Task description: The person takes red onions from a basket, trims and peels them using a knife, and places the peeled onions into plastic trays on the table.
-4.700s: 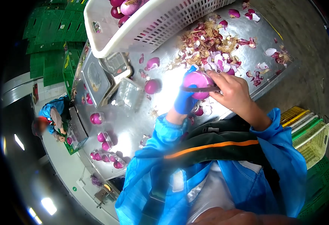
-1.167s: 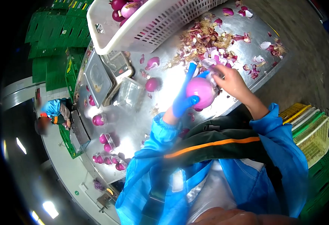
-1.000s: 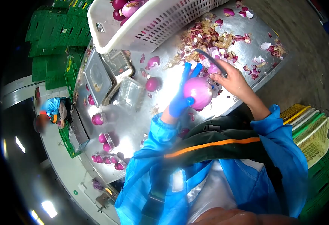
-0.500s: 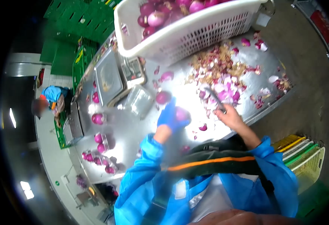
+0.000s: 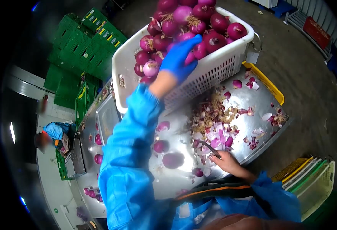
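- A co-worker [image 5: 57, 132] stands by a green crate [image 5: 62, 165] at far left
- A loose onion [image 5: 160, 146] lies on the metal table [image 5: 164, 177], near the white basket [image 5: 214, 73]
- The blue-gloved left hand [image 5: 182, 57] is on the red onions [image 5: 214, 40] heaped in that basket; I cannot tell whether its fingers close on one
- Peelings [image 5: 219, 136] lie strewn about the tabletop
- The bare right hand [image 5: 228, 163] clamps a curved knife [image 5: 209, 148], fingers wrapped round its handle, beside the peelings

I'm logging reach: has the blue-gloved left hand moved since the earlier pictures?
Yes. Judged against the white perforated plastic basket, the left hand has moved forward, from over the shiny metal table to the round purple onions inside.
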Demonstrator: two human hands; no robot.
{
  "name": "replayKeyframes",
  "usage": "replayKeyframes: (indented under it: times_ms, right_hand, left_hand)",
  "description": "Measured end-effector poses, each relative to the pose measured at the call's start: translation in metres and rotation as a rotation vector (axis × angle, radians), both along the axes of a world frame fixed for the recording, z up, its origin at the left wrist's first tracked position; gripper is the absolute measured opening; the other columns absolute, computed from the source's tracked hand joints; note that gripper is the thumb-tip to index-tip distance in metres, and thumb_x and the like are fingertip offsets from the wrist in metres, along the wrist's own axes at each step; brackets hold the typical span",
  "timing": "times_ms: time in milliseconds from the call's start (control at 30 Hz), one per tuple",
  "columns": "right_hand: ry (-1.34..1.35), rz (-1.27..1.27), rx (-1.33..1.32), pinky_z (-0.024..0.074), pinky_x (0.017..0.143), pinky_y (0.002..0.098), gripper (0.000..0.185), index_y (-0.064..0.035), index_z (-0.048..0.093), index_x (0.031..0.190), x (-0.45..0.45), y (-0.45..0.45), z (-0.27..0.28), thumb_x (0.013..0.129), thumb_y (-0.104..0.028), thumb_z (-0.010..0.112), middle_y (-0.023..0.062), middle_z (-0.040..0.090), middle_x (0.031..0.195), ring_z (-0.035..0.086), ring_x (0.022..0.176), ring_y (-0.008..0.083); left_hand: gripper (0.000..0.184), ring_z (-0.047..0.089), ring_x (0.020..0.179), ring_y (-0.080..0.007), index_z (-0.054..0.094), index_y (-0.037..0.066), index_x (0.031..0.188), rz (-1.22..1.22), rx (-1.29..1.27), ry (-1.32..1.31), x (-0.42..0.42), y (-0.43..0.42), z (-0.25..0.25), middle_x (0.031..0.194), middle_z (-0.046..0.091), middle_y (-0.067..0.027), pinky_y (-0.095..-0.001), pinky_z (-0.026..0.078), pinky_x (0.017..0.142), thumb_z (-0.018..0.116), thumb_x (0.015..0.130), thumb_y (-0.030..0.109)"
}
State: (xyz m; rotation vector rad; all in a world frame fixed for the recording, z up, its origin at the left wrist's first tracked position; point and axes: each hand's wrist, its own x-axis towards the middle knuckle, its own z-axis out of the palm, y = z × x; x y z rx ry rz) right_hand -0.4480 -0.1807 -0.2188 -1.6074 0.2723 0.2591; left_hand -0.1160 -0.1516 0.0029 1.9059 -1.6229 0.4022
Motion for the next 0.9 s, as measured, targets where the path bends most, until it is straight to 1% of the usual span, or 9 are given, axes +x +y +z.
replayKeyframes:
  times_ms: [67,133,267,367,467,533,567,733,900]
  right_hand:
    - [-0.016,-0.098,0.062,0.0439,0.059,0.0270,0.017,-0.0005,0.064,0.092,0.004,-0.011,0.000,0.095,-0.018,0.062,-0.0001,0.058,0.071,0.051,0.066,0.0076]
    - [0.025,-0.185,0.102,0.0440,0.060,0.0268,0.017,-0.0008,0.064,0.093,0.005,-0.023,0.010,0.094,-0.017,0.063,0.0001,0.058,0.071,0.051,0.066,0.0075]
    - [0.079,-0.277,0.075,0.0439,0.056,0.0267,0.016,-0.0028,0.063,0.092,0.002,-0.040,-0.007,0.094,-0.019,0.064,-0.0009,0.058,0.068,0.051,0.061,0.0080]
    - [0.041,-0.274,0.060,0.0436,0.054,0.0257,0.015,-0.0039,0.064,0.093,-0.002,-0.043,-0.019,0.094,-0.019,0.063,-0.0018,0.057,0.067,0.051,0.059,0.0072]
    - [0.065,-0.309,-0.010,0.0415,0.052,0.0238,0.013,-0.0040,0.064,0.095,-0.001,-0.041,-0.019,0.097,-0.015,0.058,-0.0026,0.056,0.068,0.050,0.059,0.0058]
    - [0.079,-0.277,-0.151,0.0491,0.066,0.0395,0.035,-0.0021,0.064,0.106,0.001,-0.050,-0.024,0.096,-0.034,0.055,0.0139,0.067,0.077,0.065,0.070,0.0257]
    - [0.129,-0.304,-0.071,0.0483,0.063,0.0411,0.032,-0.0026,0.064,0.105,0.004,-0.055,-0.018,0.097,-0.032,0.053,0.0152,0.066,0.075,0.064,0.067,0.0290]
    - [-0.360,-0.525,-0.363,0.0513,0.067,0.0379,0.020,-0.0040,0.064,0.108,0.038,-0.064,0.067,0.094,-0.016,0.058,0.0170,0.064,0.080,0.067,0.074,0.0322]
    - [-0.734,-0.355,-0.769,0.0516,0.066,0.0390,0.040,-0.0079,0.063,0.109,0.050,-0.054,0.131,0.070,-0.001,0.071,0.0106,0.063,0.094,0.064,0.080,0.0315]
  left_hand:
    - [0.056,0.052,0.124,-0.0379,0.050,0.008,0.138,-0.114,0.102,-0.118,0.036,-0.051,0.001,0.135,0.054,-0.0166,-0.0421,0.043,0.103,0.068,0.085,0.014]
    - [0.070,0.049,0.127,-0.0360,0.041,0.015,0.144,-0.005,0.438,-0.243,0.067,-0.101,-0.016,0.142,0.048,-0.0154,-0.0453,0.044,0.103,0.071,0.081,0.018]
    - [0.058,0.056,0.118,-0.0392,0.043,0.018,0.142,0.225,0.697,-0.158,0.104,-0.170,-0.067,0.136,0.051,-0.0196,-0.0466,0.049,0.097,0.057,0.091,0.040]
    - [0.054,0.058,0.115,-0.0386,0.046,0.019,0.139,0.200,0.712,-0.259,0.072,-0.155,-0.039,0.126,0.057,-0.0215,-0.0462,0.051,0.094,0.060,0.088,0.032]
    - [0.083,0.058,0.116,-0.0366,0.045,0.014,0.140,0.193,0.314,-0.016,0.063,-0.104,-0.012,0.128,0.056,-0.0211,-0.0417,0.049,0.097,0.082,0.069,0.037]
    - [0.092,0.056,0.119,-0.0312,0.042,0.004,0.140,0.177,0.004,0.566,0.057,-0.071,-0.011,0.129,0.056,-0.0188,-0.0390,0.047,0.100,0.087,0.067,0.039]
    - [0.092,0.055,0.120,-0.0264,0.041,-0.002,0.139,0.145,-0.057,0.806,0.051,-0.053,-0.007,0.131,0.055,-0.0158,-0.0389,0.046,0.102,0.087,0.070,0.039]
    - [0.063,0.056,0.120,-0.0307,0.041,0.000,0.141,-0.250,-0.298,1.732,-0.059,0.036,-0.022,0.132,0.055,-0.0156,-0.0461,0.045,0.105,0.066,0.090,0.028]
    - [0.072,0.051,0.127,-0.0371,0.037,0.002,0.144,-0.165,-0.321,1.961,-0.144,0.093,-0.058,0.140,0.049,-0.0215,-0.0525,0.041,0.107,0.060,0.088,0.040]
